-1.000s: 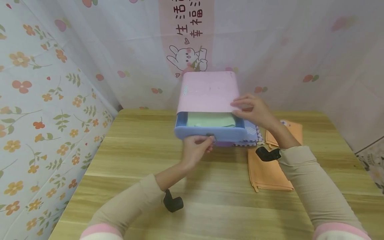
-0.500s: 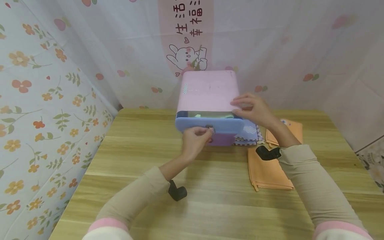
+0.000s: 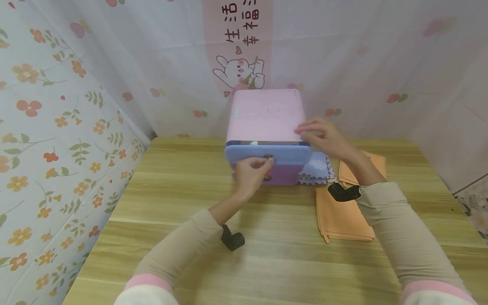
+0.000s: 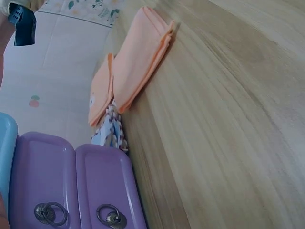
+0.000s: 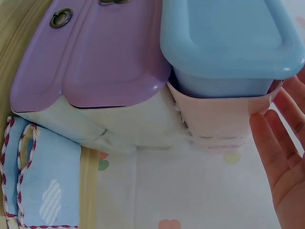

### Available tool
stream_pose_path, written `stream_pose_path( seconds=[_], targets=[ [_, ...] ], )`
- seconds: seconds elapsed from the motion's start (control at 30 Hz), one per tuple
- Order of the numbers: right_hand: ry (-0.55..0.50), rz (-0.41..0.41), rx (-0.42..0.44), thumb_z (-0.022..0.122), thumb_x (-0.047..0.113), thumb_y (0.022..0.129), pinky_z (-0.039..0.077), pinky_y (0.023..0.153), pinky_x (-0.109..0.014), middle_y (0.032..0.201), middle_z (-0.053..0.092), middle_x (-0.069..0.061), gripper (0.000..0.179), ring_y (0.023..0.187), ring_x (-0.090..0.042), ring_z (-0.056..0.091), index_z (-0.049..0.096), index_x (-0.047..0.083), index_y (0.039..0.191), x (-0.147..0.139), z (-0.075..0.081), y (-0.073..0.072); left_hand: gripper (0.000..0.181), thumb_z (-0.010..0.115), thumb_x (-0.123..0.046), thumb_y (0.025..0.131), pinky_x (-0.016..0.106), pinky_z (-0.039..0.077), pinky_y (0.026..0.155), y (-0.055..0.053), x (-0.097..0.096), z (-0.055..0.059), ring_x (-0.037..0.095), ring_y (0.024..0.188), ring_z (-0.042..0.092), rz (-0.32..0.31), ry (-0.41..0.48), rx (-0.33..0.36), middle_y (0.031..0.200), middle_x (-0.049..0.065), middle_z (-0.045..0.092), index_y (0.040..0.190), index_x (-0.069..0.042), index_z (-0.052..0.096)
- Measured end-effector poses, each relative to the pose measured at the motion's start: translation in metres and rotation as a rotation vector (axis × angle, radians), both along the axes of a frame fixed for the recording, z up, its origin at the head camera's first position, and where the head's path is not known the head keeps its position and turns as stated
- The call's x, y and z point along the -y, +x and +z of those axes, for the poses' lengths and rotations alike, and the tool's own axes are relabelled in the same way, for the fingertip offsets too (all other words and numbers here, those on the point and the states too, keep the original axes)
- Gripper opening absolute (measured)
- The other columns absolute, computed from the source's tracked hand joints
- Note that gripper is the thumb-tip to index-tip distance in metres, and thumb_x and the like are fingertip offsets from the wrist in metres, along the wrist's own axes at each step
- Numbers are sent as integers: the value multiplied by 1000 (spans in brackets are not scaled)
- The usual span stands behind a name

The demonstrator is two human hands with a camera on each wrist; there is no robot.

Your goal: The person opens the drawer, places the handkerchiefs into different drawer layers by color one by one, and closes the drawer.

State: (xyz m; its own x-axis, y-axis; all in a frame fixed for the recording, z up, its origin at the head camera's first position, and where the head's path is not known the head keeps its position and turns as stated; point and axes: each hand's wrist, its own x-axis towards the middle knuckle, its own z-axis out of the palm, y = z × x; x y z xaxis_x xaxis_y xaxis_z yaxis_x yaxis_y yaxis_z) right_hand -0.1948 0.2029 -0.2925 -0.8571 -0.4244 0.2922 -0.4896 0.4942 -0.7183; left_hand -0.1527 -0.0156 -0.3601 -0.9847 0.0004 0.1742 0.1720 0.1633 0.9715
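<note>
A pink-topped drawer unit (image 3: 267,114) stands at the back of the table. Its top blue drawer (image 3: 244,151) juts out slightly, and a sliver of pale green shows in the gap above the front. My left hand (image 3: 248,177) pinches the metal ring pull (image 3: 273,162) on that drawer between thumb and finger; only a bit of this hand shows in the left wrist view. My right hand (image 3: 327,136) rests on the right front edge of the pink casing (image 5: 219,117), its fingers fairly straight. Below are two purple drawers (image 4: 45,181) with ring pulls, both pushed in.
Right of the unit lie blue cloths (image 3: 318,166) with braided edging. Two folded orange cloths (image 3: 343,216) lie farther right on the wooden table (image 3: 183,190). A printed curtain (image 3: 171,76) hangs right behind the unit, and a floral one (image 3: 57,169) along the left.
The blue drawer has slid inward, pushed by my left hand, so the green contents are now almost covered. My right hand has stayed at the casing's edge.
</note>
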Motion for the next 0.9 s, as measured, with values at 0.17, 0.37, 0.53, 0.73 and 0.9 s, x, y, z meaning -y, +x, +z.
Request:
stream_pose_path(
  seconds=[0.17, 0.37, 0.53, 0.73, 0.9],
  targets=[
    [0, -8, 9, 51, 6, 89, 35, 90, -48, 113, 52, -16, 24, 107, -27, 43, 60, -4, 109, 5, 8, 6, 21, 66, -24, 77, 24, 49, 43, -3, -2, -1, 23, 56, 62, 9, 13, -15, 64, 3, 65, 78, -4, 70],
    [-2, -24, 12, 50, 5, 89, 35, 90, -45, 113, 52, -16, 23, 107, -27, 42, 60, -5, 108, 4, 7, 5, 23, 65, -19, 79, 32, 54, 53, -3, -3, 8, 31, 62, 63, -11, 52, -35, 71, 15, 66, 82, 4, 67],
    [0, -32, 10, 51, 11, 90, 37, 87, -39, 112, 53, -12, 24, 105, -22, 44, 62, 0, 108, 2, 1, 1, 25, 65, -22, 79, 38, 54, 56, -13, -4, 0, 31, 61, 63, -7, 82, -32, 69, 13, 66, 82, 3, 67],
    [11, -30, 14, 53, 10, 88, 41, 84, -32, 114, 52, -11, 24, 106, -23, 44, 61, 0, 109, 2, 1, 3, 23, 65, -20, 78, 36, 54, 56, -15, -6, 1, 31, 61, 63, 10, 106, -11, 69, 12, 66, 81, 3, 67],
    [-1, -32, 53, 59, 9, 84, 47, 80, -23, 117, 49, -11, 29, 105, -24, 45, 59, 0, 112, 2, 0, 4, 22, 66, -18, 77, 29, 54, 55, -15, -8, 2, 31, 62, 63, 23, 138, 3, 69, 12, 66, 81, 5, 67]
  ],
)
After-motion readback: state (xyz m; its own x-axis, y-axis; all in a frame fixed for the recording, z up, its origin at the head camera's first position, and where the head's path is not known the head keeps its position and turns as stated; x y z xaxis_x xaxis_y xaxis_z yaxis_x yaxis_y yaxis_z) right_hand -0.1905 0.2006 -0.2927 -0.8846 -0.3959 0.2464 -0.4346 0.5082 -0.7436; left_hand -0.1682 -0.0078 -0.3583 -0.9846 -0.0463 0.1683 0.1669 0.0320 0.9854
